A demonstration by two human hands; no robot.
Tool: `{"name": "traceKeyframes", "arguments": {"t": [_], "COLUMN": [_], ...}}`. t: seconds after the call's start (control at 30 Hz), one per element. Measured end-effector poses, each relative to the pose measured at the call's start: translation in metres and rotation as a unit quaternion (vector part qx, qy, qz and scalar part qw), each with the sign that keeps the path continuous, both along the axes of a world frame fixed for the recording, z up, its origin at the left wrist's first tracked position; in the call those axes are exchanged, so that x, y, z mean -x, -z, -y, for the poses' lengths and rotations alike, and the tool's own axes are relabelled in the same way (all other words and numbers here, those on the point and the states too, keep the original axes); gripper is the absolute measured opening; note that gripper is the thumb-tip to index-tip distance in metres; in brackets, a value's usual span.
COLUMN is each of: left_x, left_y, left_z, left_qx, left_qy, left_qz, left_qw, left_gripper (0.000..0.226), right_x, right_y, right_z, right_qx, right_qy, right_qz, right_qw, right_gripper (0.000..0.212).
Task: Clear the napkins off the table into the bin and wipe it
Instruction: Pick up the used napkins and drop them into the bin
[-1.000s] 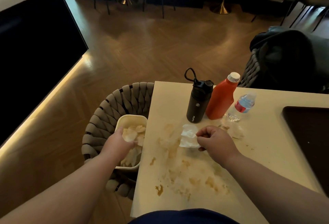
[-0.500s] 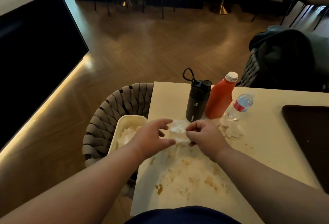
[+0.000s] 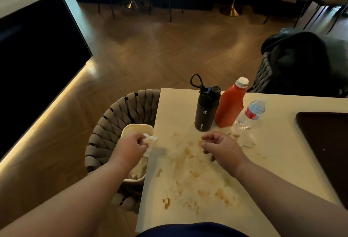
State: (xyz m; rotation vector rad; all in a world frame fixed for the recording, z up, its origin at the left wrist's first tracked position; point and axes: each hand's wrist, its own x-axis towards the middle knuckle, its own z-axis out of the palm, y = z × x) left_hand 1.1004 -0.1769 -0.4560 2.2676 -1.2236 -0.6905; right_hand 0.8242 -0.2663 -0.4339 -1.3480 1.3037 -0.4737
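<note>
While the crumpled napkin (image 3: pixel 150 140) is pinched in the left hand's (image 3: pixel 130 148) fingers at the desk's (image 3: pixel 278 161) left edge, just over the cream bin (image 3: pixel 137 126), the step in hand looks like the drop. Bin holds used napkins and sits on a woven chair (image 3: pixel 120 116) beside the desk. Right hand (image 3: pixel 222 148) is over the brown smears (image 3: pixel 220 193), fingers loosely curled, holding nothing. Another napkin wad (image 3: pixel 244 140) lies by the water bottle (image 3: pixel 253 111). Next move probably calls for release over the bin, then grabbing that wad. Wiping not yet started. Black flask (image 3: pixel 206 110) and ketchup bottle (image 3: pixel 229 108) stand behind.
</note>
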Motion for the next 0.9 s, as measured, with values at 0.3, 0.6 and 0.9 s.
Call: {"name": "traceKeyframes", "arguments": {"t": [0.3,0.6,0.9], "left_x": [-0.026,0.031,0.085], "left_y": [0.024,0.001,-0.029], "left_z": [-0.005,0.025,0.044], "left_qx": [-0.196,-0.068,-0.029], "left_qy": [-0.019,0.121,0.179], "left_qz": [0.023,-0.003,-0.014], "left_qw": [0.98,0.99,0.983], "left_gripper": [0.116,0.01,0.006], "right_x": [0.046,0.077,0.104], "right_y": [0.028,0.052,0.076], "right_z": [0.012,0.031,0.054], "right_qx": [-0.003,0.03,0.035], "right_qy": [0.073,0.112,0.099], "right_qz": [-0.074,-0.152,-0.243], "right_qw": [0.995,0.982,0.964], "right_gripper": [0.016,0.019,0.029]}}
